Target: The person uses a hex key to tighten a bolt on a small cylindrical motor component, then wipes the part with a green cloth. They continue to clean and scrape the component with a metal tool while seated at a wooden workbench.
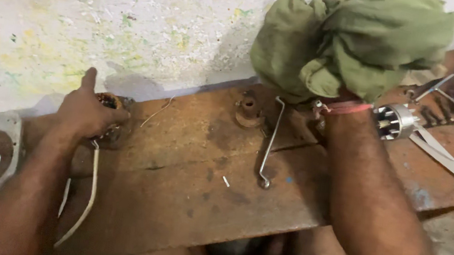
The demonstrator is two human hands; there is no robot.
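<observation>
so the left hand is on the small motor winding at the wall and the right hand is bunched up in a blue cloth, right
Not quite: the cloth is green, not blue, as the head view shows. The left hand does rest on the small motor winding by the wall, and the right hand is hidden in the cloth.

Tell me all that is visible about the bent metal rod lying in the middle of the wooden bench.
The bent metal rod is thin, grey and dull, like plain steel wire. It lies flat on the worn brown wooden bench, running nearly straight from the far side toward the near side. Its far end turns in a short hook; its near end curls into a small loop. No hand touches it. The right forearm passes close beside it.
</observation>
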